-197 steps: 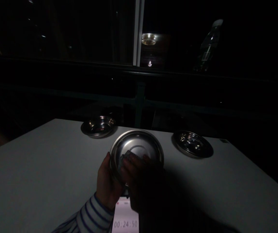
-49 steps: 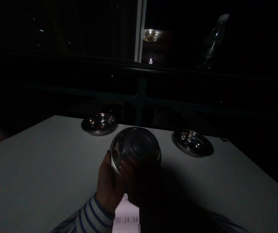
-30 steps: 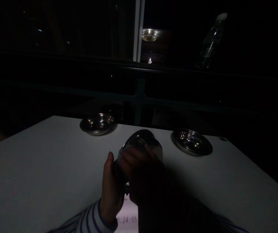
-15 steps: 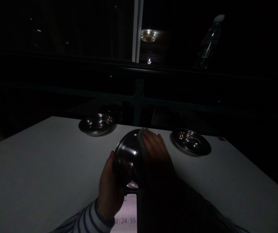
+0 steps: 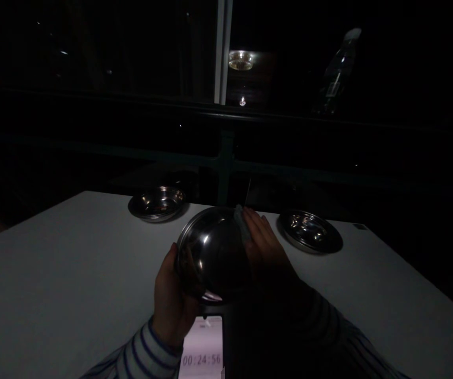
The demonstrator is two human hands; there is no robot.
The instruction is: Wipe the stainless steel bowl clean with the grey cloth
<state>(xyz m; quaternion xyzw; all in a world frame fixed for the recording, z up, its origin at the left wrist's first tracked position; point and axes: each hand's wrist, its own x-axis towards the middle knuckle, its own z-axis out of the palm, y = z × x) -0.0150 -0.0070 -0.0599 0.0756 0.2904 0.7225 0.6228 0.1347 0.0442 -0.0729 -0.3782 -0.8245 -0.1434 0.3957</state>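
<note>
A shiny metal bowl (image 5: 214,252) is held up over the near part of the white table (image 5: 92,273), its rounded outside facing me. My left hand (image 5: 173,295) grips its left rim, thumb on the edge and the other fingers hidden behind. Against the bowl's right side my right hand (image 5: 266,245) presses a greyish cloth (image 5: 242,222), fingers together over it. Part of the right hand is lost in shadow.
One metal bowl (image 5: 157,204) stands at the table's far left edge, another metal bowl (image 5: 310,232) at the far right. A lit phone (image 5: 203,347) showing a timer lies below my hands. A plastic bottle (image 5: 339,73) is behind, upper right.
The held bowl has turned so that more of its outside shows. My right hand and the cloth have shifted slightly right along it; my left hand has moved a little left.
</note>
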